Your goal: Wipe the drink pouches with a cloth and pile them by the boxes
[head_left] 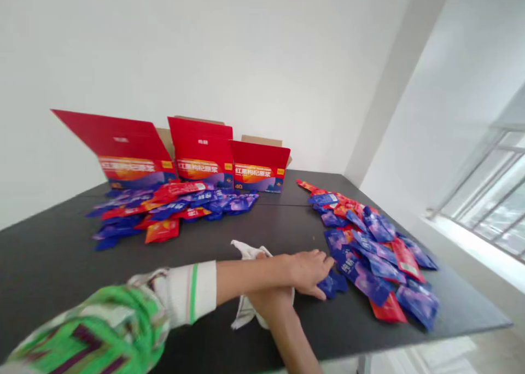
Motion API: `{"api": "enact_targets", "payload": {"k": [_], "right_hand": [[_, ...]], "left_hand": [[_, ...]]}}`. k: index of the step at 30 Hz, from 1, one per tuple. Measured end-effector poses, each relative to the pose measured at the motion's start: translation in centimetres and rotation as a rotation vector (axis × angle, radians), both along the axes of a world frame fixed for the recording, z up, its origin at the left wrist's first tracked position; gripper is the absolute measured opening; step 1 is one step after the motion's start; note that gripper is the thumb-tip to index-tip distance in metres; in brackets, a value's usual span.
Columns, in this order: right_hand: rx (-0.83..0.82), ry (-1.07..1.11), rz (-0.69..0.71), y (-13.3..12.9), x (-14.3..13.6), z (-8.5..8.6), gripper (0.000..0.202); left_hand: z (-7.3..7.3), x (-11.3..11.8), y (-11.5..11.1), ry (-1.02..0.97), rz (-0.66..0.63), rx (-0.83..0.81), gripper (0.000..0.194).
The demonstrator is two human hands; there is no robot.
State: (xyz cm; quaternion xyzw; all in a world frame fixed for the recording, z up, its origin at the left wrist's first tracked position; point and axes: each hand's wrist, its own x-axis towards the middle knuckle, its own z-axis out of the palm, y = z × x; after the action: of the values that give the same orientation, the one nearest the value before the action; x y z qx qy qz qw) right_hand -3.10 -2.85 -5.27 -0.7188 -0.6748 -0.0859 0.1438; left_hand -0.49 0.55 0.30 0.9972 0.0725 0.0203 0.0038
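While the left hand (307, 271) spreads its fingers (327, 260) against flat, dark-blue film pouches (338, 282), the right hand (269, 302), mostly hidden beneath the left forearm (250, 278), lies at a crumpled white cloth (245, 315); its grip cannot be told. The pouches, on the black table (279, 223) beside a red-and-blue pouch heap (379, 248), are probably light, limp and slippery, best pinched by a sealed edge.

There are three goji-puree cartons (259, 176), one white cloth (246, 311) and two heaps of sachets. The left heap (162, 230) and the right heap (375, 246) each number more than ten, in two colours, red and blue; overlap hides exact totals. Two hands show, left hand (310, 271) and right hand (268, 302), over one tabletop (281, 221). There is one window (502, 191).
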Motion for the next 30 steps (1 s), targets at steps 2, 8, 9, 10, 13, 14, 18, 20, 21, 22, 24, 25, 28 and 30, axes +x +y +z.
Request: {"api": "enact_targets", "payload": {"k": [2, 8, 9, 10, 13, 14, 18, 20, 21, 22, 24, 25, 28, 30], "right_hand": [[-0.027, 0.015, 0.068, 0.0, -0.4, 0.6, 0.044], [-0.103, 0.117, 0.078, -0.2, -0.7, 2.3, 0.046], [-0.108, 0.124, 0.064, -0.2, -0.7, 2.5, 0.048], [-0.118, 0.131, 0.054, -0.3, -0.7, 2.7, 0.049], [-0.17, 0.156, 0.029, -0.5, -0.6, 3.2, 0.042], [-0.18, 0.161, 0.024, -0.6, -0.6, 3.4, 0.039], [-0.166, 0.14, 0.025, -0.8, -0.5, 3.7, 0.034], [-0.163, 0.135, 0.03, -0.9, -0.4, 3.8, 0.032], [-0.159, 0.137, 0.035, -0.9, -0.3, 3.7, 0.031], [-0.157, 0.142, 0.041, -1.0, -0.2, 3.7, 0.03], [-0.168, 0.153, 0.049, -1.1, 0.0, 3.7, 0.029], [-0.179, 0.156, 0.048, -1.2, 0.1, 3.7, 0.029], [-0.214, 0.157, 0.039, -1.3, 0.6, 3.6, 0.031], [-0.23, 0.156, 0.026, -1.3, 1.0, 3.6, 0.034]], "left_hand": [[0.5, -0.9, 1.0, 0.035, 0.062, -0.031, 0.068], [1.2, -1.7, 2.8, -0.031, 0.12, -0.182, 0.062], [1.4, -1.7, 3.1, -0.073, 0.154, -0.205, 0.055], [1.6, -1.9, 3.4, -0.125, 0.189, -0.221, 0.047], [2.9, -3.2, 4.5, -0.293, 0.255, -0.227, 0.027], [3.5, -4.0, 4.8, -0.343, 0.267, -0.221, 0.023], [5.1, -8.5, 6.1, -0.566, 0.279, -0.206, 0.015], [4.7, -11.4, 6.3, -0.62, 0.188, -0.186, 0.01], [4.2, -12.9, 6.3, -0.601, 0.13, -0.161, 0.009], [3.5, -14.5, 6.2, -0.562, 0.086, -0.129, 0.011], [1.8, -17.5, 5.8, -0.473, 0.072, -0.082, 0.015], [1.0, -18.9, 5.5, -0.444, 0.099, -0.083, 0.015], [-0.8, -22.7, 4.5, -0.415, 0.218, -0.177, 0.01], [-1.3, -24.7, 3.9, -0.435, 0.275, -0.272, 0.013]]}}
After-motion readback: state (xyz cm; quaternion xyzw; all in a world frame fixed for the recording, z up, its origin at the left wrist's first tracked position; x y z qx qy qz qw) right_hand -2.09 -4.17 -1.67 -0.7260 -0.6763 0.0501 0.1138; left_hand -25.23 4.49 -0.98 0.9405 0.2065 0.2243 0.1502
